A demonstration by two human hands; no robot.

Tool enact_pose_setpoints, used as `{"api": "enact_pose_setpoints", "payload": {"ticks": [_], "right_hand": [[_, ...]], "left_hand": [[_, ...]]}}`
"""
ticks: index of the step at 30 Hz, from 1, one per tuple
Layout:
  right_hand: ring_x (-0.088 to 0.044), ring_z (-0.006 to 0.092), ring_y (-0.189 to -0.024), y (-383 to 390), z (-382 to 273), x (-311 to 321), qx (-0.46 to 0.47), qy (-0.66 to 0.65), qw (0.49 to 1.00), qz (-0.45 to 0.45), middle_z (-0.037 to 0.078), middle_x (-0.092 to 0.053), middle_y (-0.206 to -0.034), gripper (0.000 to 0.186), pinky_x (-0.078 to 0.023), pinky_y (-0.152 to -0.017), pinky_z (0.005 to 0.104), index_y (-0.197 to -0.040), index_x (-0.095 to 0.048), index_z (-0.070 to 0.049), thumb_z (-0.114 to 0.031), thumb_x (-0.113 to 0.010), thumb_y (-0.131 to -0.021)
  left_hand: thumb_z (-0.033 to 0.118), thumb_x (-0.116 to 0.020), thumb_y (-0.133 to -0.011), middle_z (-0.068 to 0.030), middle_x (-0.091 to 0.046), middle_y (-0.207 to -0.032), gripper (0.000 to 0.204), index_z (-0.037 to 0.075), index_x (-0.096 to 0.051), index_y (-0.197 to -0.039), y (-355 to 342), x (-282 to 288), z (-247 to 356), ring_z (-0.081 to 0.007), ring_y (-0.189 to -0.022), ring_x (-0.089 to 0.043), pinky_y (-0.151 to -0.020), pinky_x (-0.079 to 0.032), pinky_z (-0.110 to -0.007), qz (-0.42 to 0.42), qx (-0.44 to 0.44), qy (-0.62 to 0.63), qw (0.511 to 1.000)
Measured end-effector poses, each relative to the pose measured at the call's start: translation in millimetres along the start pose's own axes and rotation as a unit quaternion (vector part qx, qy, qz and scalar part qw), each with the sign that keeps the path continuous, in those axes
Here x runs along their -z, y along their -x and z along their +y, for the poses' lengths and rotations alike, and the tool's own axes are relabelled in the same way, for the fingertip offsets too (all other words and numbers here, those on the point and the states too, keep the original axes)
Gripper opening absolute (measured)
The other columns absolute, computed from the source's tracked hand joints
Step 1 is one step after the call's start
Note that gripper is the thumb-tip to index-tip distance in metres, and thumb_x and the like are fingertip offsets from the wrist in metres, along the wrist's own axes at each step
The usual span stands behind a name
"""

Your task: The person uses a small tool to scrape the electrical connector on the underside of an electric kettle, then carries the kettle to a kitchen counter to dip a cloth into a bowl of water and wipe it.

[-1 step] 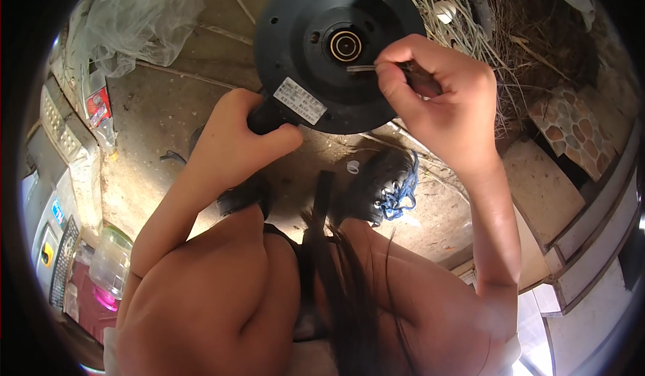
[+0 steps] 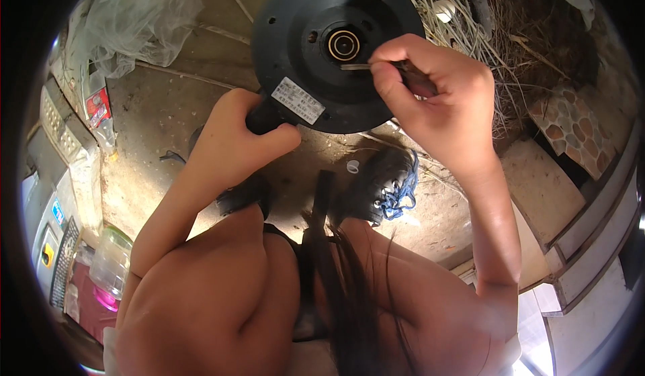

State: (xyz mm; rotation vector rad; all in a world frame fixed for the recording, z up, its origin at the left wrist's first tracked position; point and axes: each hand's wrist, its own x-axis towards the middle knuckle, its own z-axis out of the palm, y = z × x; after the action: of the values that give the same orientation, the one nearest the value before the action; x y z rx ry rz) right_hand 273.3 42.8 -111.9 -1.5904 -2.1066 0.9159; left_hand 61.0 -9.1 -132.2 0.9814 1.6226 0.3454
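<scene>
A round black appliance body (image 2: 289,40) with a short handle is held up in front of me, its flat side facing me. Brass-coloured rings (image 2: 344,44) sit at its centre, and a white printed label (image 2: 297,101) is stuck near the handle. My left hand (image 2: 238,131) is closed around that handle. My right hand (image 2: 437,90) pinches a slim tool (image 2: 356,67) with a flat metal tip and a dark grip; its exact kind cannot be made out. The tip lies just below the rings; whether it touches the surface cannot be told.
Under the appliance are my dark shoes (image 2: 386,188) with blue laces and a small white ring (image 2: 353,166). Dry twigs (image 2: 504,47) lie at the far right, near a stone-patterned tile (image 2: 571,131). A crumpled clear plastic bag (image 2: 144,20) is at far left, a clear jar (image 2: 112,258) nearer.
The black appliance body and the tool in my right hand have shifted very slightly left. Both hands keep their grips.
</scene>
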Motion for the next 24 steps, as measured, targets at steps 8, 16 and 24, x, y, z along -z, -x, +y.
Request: {"api": "enact_pose_setpoints", "payload": {"ticks": [8, 16, 24], "right_hand": [[-0.056, 0.021, -0.047, -4, 2, -14, 0.118, 0.002, 0.99, 0.072, 0.003, -0.054, -0.052, 0.002, -0.042, -0.042, 0.0317, -0.07, -0.062, -0.013, -0.012, -0.063, -0.071], [-0.052, 0.0194, -0.042, -4, 1, -14, 0.059, 0.011, 0.996, 0.063, 0.002, -0.05, -0.047, 0.005, -0.039, -0.039, 0.031, -0.067, -0.06, -0.013, -0.011, -0.063, -0.07], [-0.052, 0.0208, -0.042, -3, 3, -13, 0.083, -0.004, 0.994, 0.065, 0.003, -0.049, -0.046, 0.007, -0.039, -0.039, 0.0319, -0.065, -0.058, -0.013, -0.01, -0.062, -0.07]], "left_hand": [[0.027, -0.067, -0.062, -0.0091, -0.054, -0.067, 0.04, -0.009, -0.055, -0.074, -1, 4, 6, -0.0128, -0.067, -0.052, -0.06, -0.043, -0.029, -0.042, 0.048, -0.019, 0.998], [0.03, -0.068, -0.06, -0.0113, -0.055, -0.067, 0.044, -0.01, -0.055, -0.075, -3, 5, 2, -0.0151, -0.068, -0.053, -0.062, -0.044, -0.03, -0.061, 0.043, -0.021, 0.997], [0.03, -0.068, -0.06, -0.0113, -0.055, -0.07, 0.046, -0.01, -0.055, -0.079, -2, 4, 0, -0.0146, -0.07, -0.054, -0.063, -0.044, -0.03, -0.039, 0.023, -0.047, 0.998]]}}
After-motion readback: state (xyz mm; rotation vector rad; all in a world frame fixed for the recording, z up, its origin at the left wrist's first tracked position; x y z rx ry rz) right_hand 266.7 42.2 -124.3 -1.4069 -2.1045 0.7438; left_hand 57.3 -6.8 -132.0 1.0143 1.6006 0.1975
